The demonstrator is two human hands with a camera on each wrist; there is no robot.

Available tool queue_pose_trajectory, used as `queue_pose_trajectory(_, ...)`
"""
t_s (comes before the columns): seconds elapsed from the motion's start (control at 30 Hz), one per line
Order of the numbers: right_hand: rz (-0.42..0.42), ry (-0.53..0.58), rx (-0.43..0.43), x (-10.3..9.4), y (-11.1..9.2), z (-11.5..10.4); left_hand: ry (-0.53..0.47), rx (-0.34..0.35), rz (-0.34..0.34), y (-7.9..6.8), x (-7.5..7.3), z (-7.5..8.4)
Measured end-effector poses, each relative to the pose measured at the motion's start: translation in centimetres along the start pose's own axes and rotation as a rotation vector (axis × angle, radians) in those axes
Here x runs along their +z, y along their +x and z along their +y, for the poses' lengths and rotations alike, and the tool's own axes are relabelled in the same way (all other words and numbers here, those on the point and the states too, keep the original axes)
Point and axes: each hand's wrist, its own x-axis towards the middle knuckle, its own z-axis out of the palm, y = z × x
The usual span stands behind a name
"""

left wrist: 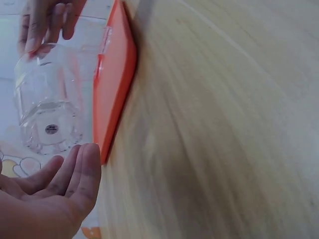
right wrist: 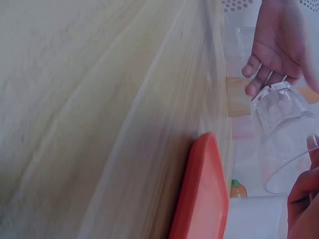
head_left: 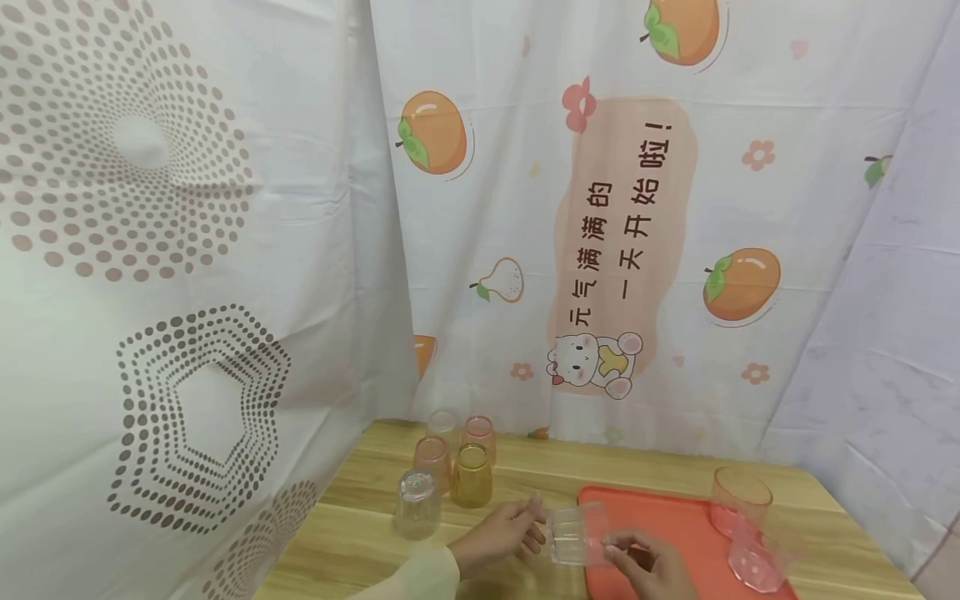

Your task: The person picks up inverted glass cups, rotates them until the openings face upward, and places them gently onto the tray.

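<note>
While the right hand (head_left: pixel 651 562) pinched a clear cup (head_left: pixel 567 535) near its rim, holding it sideways above the red tray (head_left: pixel 660 521)'s left edge, the left hand (head_left: pixel 495 537) lay beside the cup's base, its fingers loose and extended; contact could not be made out. On the desk (head_left: pixel 360 504), left of the tray, five cups (head_left: pixel 418 504) stood upside down, including a yellow one (head_left: pixel 472 477).

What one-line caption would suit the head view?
The right hand grips a clear glass near its rim, base toward the left hand, near a red tray.
</note>
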Motion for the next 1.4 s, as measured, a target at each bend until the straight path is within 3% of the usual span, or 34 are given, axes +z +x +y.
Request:
queue_pose_trajectory(0.1, 0.035, -0.024, 0.028, -0.4, 0.1, -0.1, 0.057, 0.025, 0.025, 0.4, 0.4, -0.7)
queue_pose_trajectory(0.33, 0.085, -0.049, 0.067, -1.2, 0.4, -0.4, 0.318, 0.082, 0.021, 0.4, 1.3, -1.4)
queue_pose_trajectory(0.67, 0.138, -0.090, 0.040, -2.1, 0.3, -0.3, 0.495, 0.174, -0.005, 0.9, 3.1, -1.6)
queue_pose_trajectory(0.77, 0.163, -0.106, 0.011, -2.2, 0.3, -0.3, 0.514, 0.154, -0.016, 1.0, 3.7, -1.7)
queue_pose_trajectory(1.0, 0.150, -0.150, -0.003, -3.1, 0.1, -0.3, 0.553, 0.206, -0.043, 1.6, 4.4, -1.9)
queue_pose_trajectory(1.4, 0.204, -0.210, -0.038, -4.2, -0.4, -0.3, 0.562, 0.139, -0.042, 2.7, 5.4, -2.5)
